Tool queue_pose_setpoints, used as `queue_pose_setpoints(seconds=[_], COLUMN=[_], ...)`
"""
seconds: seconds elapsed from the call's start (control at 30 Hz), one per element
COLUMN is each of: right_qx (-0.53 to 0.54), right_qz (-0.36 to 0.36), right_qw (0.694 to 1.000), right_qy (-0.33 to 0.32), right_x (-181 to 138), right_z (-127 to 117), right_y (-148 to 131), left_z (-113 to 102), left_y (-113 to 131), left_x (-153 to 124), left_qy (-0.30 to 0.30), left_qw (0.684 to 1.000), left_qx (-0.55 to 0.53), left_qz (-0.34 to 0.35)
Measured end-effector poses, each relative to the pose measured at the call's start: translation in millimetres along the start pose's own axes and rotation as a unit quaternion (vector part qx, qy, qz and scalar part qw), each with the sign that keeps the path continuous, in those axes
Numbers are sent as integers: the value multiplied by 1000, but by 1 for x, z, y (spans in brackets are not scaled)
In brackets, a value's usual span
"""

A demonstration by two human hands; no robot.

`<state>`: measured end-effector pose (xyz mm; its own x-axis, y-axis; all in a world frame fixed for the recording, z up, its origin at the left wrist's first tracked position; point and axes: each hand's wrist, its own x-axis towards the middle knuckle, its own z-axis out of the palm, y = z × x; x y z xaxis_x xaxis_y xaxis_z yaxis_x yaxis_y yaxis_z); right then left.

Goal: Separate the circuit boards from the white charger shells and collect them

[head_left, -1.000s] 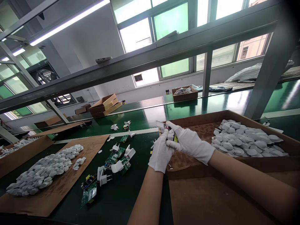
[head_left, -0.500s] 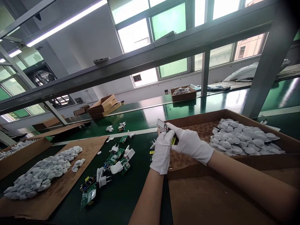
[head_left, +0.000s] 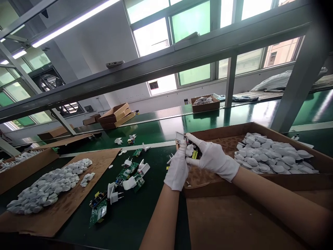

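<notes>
Both hands wear white gloves and are held close together over the left edge of a cardboard tray [head_left: 223, 194]. My left hand [head_left: 177, 171] is closed around a white plug housing [head_left: 179, 136], whose open end points up. In the fingers of my right hand [head_left: 217, 159] is a circuit board [head_left: 195, 153] with a yellow component on it. The board sits right beside the housing; whether they are joined is hidden by the gloves. Left of my hands, several circuit boards [head_left: 126, 171] with white plug housings [head_left: 130, 183] lie on the green work surface [head_left: 145, 215].
White rounded pieces [head_left: 270, 152] are heaped in the tray's right half. Another heap of white pieces [head_left: 49, 187] lies on a flat cardboard sheet [head_left: 104, 161]. A box of white parts [head_left: 28, 166] stands far left. A metal post [head_left: 291, 83] rises at the right.
My right hand has turned slightly, and more of the circuit board with its yellow component shows between the hands. The left hand keeps the housing at nearly the same place.
</notes>
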<state>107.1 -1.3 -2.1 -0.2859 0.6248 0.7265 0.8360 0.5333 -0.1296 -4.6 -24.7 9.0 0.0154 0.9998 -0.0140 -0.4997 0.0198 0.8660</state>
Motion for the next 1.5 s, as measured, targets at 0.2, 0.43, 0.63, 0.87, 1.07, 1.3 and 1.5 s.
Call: queue_pose_setpoints(seconds=[0.2, 0.43, 0.63, 0.87, 1.07, 1.3, 1.5], right_qx=[33, 106, 155, 115, 163, 188, 139], right_qz=[-46, -49, -67, -43, -35, 5, 16], right_qw=[998, 993, 986, 991, 980, 975, 982], right_qy=[3, 12, -2, -60, -107, -117, -128], right_x=[-2, -2, -2, 1, 1, 0, 1], right_z=[2, 3, 2, 0, -5, 1, -4], right_y=[2, 1, 3, -1, -2, -1, -5], left_z=[-1, -2, -7, 7, -7, -14, -17], left_y=[-1, -15, -2, -9, 0, 3, -1], left_x=[3, 11, -6, 12, -3, -13, -10], left_qy=[-69, -84, -12, 3, 15, 30, 15], left_qw=[995, 988, 996, 995, 989, 966, 967], left_qx=[-70, -42, -7, -38, 85, 190, 183], left_qz=[13, 123, 87, 91, 123, 170, 178])
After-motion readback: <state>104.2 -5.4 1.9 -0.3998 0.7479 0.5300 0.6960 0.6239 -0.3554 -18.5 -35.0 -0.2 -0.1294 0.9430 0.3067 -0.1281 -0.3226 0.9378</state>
